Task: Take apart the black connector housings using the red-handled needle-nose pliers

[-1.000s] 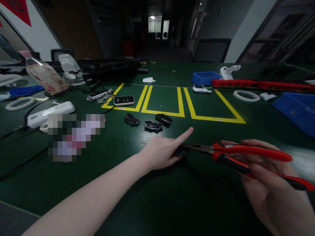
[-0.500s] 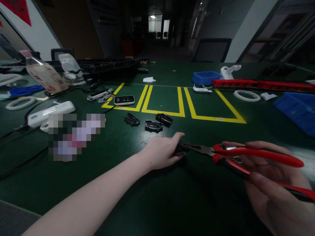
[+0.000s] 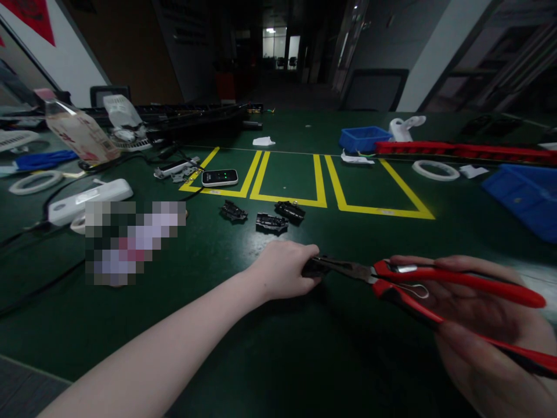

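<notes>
My left hand (image 3: 289,270) is closed around a small black part (image 3: 315,267) just above the green table. Its thumb and fingers cover most of the part. From the right, the long-nose pliers (image 3: 378,273) reach the part with their tips; whether the jaws grip it is hard to see. My right hand (image 3: 491,313) holds the pliers by their red and black handles, which are spread apart. Beyond my left hand lie three black plastic pieces: one at the left (image 3: 234,211), one in the middle (image 3: 271,222) and one at the right (image 3: 289,211).
Yellow tape outlines (image 3: 289,201) mark the green table (image 3: 278,360). A black-and-white device (image 3: 220,177) sits in the left outline. Blue bins (image 3: 364,139), a tape roll (image 3: 436,170) and a red strip (image 3: 465,151) are at right; a bottle (image 3: 80,130) and cables at left.
The index finger of my left hand has lowered and curled in over the black part. The plier handles have spread slightly wider in my right hand, and the plier tips have shifted slightly left.
</notes>
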A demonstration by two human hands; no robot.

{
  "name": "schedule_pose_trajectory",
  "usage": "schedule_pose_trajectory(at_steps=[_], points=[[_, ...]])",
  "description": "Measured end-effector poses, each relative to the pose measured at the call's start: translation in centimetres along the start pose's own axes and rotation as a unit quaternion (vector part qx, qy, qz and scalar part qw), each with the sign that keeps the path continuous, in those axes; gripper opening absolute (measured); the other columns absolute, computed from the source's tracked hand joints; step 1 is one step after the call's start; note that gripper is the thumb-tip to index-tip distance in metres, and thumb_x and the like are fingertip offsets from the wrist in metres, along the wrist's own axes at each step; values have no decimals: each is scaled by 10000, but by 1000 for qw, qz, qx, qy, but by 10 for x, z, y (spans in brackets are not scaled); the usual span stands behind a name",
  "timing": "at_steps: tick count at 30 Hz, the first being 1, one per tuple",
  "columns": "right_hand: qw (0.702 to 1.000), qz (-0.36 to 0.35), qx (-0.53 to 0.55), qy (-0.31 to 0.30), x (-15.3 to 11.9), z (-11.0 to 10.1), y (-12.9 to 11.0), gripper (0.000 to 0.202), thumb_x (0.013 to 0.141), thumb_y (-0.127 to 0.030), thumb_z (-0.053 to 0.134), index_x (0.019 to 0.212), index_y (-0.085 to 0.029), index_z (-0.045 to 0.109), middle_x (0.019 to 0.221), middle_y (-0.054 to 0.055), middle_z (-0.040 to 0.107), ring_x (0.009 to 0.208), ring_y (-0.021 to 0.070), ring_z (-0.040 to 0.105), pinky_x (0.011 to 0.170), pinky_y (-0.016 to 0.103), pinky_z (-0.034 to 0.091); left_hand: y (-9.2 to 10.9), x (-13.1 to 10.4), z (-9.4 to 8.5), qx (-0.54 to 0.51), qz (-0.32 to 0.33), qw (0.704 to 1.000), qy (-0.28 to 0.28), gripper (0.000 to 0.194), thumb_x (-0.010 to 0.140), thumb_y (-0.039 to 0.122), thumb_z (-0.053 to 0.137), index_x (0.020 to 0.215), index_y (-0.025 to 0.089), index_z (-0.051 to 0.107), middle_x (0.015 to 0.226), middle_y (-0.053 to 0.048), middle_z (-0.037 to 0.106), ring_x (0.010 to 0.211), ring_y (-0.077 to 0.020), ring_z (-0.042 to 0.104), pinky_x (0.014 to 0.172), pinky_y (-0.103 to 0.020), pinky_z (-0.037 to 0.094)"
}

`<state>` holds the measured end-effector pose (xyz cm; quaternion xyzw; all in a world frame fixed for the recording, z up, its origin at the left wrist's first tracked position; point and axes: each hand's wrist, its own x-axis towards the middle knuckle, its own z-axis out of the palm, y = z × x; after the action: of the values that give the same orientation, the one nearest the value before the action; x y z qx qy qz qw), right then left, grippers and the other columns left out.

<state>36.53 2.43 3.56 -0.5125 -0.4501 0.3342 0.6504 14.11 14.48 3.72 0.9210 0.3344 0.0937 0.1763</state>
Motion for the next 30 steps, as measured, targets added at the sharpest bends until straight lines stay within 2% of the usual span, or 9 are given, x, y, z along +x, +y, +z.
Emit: schedule_pose_trajectory(at_steps=[3, 7, 13, 17, 21, 25, 28, 30], points=[[1000, 6, 5, -17, 5, 3, -1, 476, 663, -260, 850, 1114, -317, 710, 1069, 42, 756, 1004, 264, 729, 831, 321, 625, 0, 0, 0, 1, 2, 1000, -2, 126, 868, 296, 574, 907, 186, 622, 866, -33, 716, 764, -202, 656, 593, -279, 422], [999, 35, 12, 12, 10, 9, -2, 427, 662, -335, 854, 1072, -331, 735, 1029, 31, 771, 985, 253, 737, 793, 295, 626, 2, 0, -2, 6, 1, 1000, -10, 132, 876, 299, 579, 902, 179, 629, 866, -35, 717, 757, -197, 656, 618, -284, 452], [1000, 10, 17, 8, 10, 11, -4, 446, 611, -366, 888, 1036, -323, 758, 974, 39, 779, 923, 266, 752, 767, 305, 635, 4, 0, -4, 13, -1, 1000, -24, 132, 872, 296, 593, 911, 180, 642, 866, -34, 723, 776, -209, 671, 654, -302, 482], [1000, 5, 24, 8, 8, 7, -4, 431, 659, -380, 863, 1067, -301, 749, 1006, 42, 773, 973, 250, 742, 801, 273, 620, 4, 0, -4, 12, 2, 1000, -23, 138, 884, 301, 582, 913, 181, 642, 862, -35, 721, 763, -208, 669, 636, -299, 475], [1000, 1, 24, 1, 8, 4, -1, 411, 711, -349, 834, 1106, -305, 726, 1036, 34, 768, 984, 228, 739, 824, 253, 611, 3, -1, -5, 9, 4, 1000, -23, 133, 884, 305, 586, 899, 183, 638, 853, -37, 718, 759, -214, 665, 620, -296, 458], [999, -23, 16, -34, 7, 1, 0, 404, 750, -328, 813, 1139, -302, 706, 1075, 32, 760, 997, 213, 735, 843, 233, 602, 2, 0, -5, -4, 5, 1000, -23, 112, 868, 291, 596, 878, 185, 630, 840, -30, 713, 753, -207, 659, 621, -290, 449], [997, -45, 2, -57, 3, -2, 1, 433, 755, -299, 811, 1169, -305, 685, 1120, 38, 745, 996, 212, 733, 824, 225, 611, 2, 0, -5, -21, 10, 999, -25, 98, 861, 280, 590, 843, 189, 623, 801, -13, 702, 723, -191, 649, 601, -277, 434], [997, -54, -5, -46, -2, -5, 1, 475, 738, -278, 821, 1187, -307, 667, 1136, 36, 733, 984, 205, 731, 832, 221, 611, 1, 0, -5, -34, 15, 999, -28, 98, 861, 278, 585, 831, 192, 621, 782, -1, 696, 706, -177, 644, 595, -266, 433]])
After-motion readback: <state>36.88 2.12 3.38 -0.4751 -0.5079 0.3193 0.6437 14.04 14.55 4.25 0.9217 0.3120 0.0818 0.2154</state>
